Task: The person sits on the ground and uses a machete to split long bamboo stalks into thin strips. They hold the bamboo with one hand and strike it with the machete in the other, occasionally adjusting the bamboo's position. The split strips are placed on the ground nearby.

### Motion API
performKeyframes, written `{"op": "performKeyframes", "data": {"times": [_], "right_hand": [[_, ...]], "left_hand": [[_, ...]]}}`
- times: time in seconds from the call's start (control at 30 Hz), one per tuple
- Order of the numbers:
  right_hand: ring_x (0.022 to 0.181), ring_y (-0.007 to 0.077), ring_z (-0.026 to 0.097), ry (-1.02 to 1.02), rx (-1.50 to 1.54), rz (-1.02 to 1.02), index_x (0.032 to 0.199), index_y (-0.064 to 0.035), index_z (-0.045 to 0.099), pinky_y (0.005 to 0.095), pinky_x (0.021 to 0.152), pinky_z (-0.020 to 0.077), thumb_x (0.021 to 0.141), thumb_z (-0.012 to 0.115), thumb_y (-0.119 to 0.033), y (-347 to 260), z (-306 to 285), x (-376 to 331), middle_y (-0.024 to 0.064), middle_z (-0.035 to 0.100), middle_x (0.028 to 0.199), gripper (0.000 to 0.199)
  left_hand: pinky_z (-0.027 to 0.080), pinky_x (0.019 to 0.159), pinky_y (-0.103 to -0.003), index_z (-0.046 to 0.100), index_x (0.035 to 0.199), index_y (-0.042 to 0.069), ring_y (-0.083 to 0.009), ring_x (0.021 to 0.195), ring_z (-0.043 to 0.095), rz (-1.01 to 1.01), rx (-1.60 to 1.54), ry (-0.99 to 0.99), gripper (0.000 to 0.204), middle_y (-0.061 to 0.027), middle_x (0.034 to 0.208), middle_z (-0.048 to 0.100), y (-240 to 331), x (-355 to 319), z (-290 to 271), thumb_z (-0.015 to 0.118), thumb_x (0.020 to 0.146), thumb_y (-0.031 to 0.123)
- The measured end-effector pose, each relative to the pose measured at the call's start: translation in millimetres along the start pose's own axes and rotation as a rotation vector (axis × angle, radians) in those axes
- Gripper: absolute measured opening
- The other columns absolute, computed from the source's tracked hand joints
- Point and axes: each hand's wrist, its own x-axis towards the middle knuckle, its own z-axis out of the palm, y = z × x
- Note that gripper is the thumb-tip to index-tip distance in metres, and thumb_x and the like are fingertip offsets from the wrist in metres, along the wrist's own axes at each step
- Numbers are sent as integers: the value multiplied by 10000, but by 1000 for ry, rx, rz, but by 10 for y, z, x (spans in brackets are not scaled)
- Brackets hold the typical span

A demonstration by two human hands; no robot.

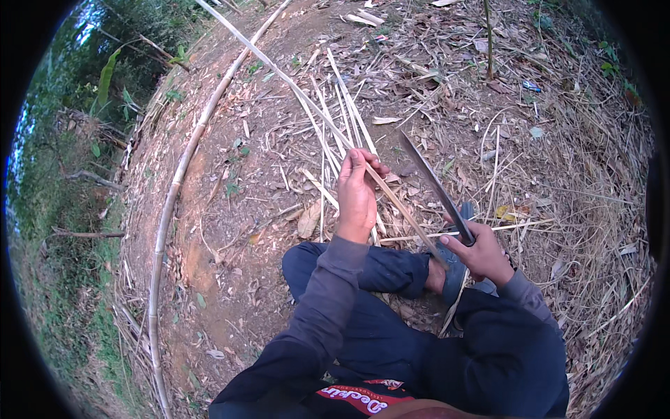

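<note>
A long, thin bamboo strip runs slantwise from the far left down toward my right shoe. My left hand pinches it partway along, with the thumb on top and the fingers curled under. In my right hand is a machete, its dark blade pointing up and away to the left. The blade stands apart from the strip, to its right. The grip is mostly covered by my fingers. The strip's near end comes down close to my right hand and the shoe.
Several pale split strips lie on the ground beyond my left hand. A long bamboo pole curves along the left side. Dry leaves and shavings cover the soil. A thin upright stem rises at the far right. Green undergrowth borders the left.
</note>
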Motion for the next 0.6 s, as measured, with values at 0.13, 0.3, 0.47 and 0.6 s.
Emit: {"op": "performKeyframes", "data": {"times": [0.13,0.3,0.47,0.6], "right_hand": [[583,63,473,100,-80,33,1180,-5,673,293,521,395,894,733,-271,291,47,99,-4,570,629,394],[548,103,552,187,-227,177,883,24,668,307,510,427,888,733,-263,692,-15,109,21,583,606,294],[544,123,560,117,117,454,799,-9,699,316,529,438,815,796,-349,371,-95,32,18,582,585,354],[548,127,559,19,-230,181,769,-6,689,312,532,439,756,844,-308,283,-13,-1,35,588,581,341]], "left_hand": [[459,711,-271,568,1010,107,-111,769,543,-62,-37,39,274,-1,896,576,-322,-51,-145,525,1010,377],[475,789,-255,587,1031,121,-105,862,577,-96,-100,52,241,5,939,598,-498,-282,-113,535,1007,356],[466,727,-262,597,1016,117,-110,810,588,-81,-63,56,233,9,883,607,-375,-266,-275,551,1003,345],[450,729,-284,592,1009,121,-111,803,584,-54,-47,104,229,1,908,609,-331,-285,-377,544,1007,345]]}}
